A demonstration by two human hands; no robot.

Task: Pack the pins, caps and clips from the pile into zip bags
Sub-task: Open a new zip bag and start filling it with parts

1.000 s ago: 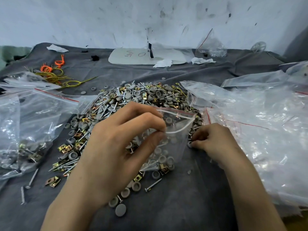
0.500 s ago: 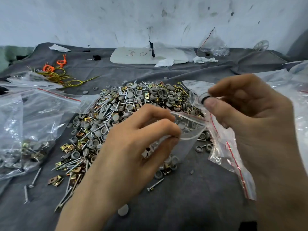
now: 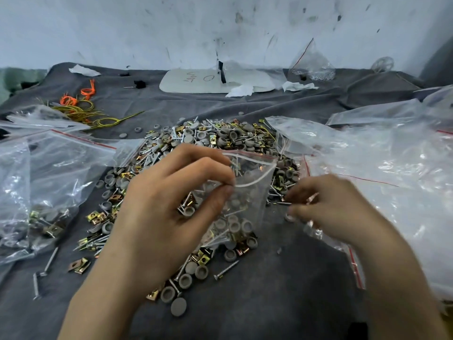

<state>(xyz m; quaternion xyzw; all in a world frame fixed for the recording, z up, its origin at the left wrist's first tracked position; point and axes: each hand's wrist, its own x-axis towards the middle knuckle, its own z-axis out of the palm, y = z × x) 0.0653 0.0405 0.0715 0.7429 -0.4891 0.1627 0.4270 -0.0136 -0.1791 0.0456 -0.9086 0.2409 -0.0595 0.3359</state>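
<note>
Pins, caps and clips lie heaped in a pile on the grey cloth that covers the counter, in the middle of your view. Strays are scattered toward you: a screw-like pin and a flat grey cap lie apart from the rest.

Your left hand pinches the near lip of a small zip bag between thumb and fingertips. It holds the bag upright over the pile's near side with the mouth gaping, and grey caps and a few pins sit in the bottom.

Your right hand is at the pile's right edge, just beside that bag, with its fingers curled. It is blurred, so you cannot tell whether it grips anything.

On your left lies a larger zip bag holding caps and clips. On your right, a heap of clear bags with red seal lines covers the cloth. Yellow and orange wires lie at the far left, and a white board with handwriting lies at the back.
</note>
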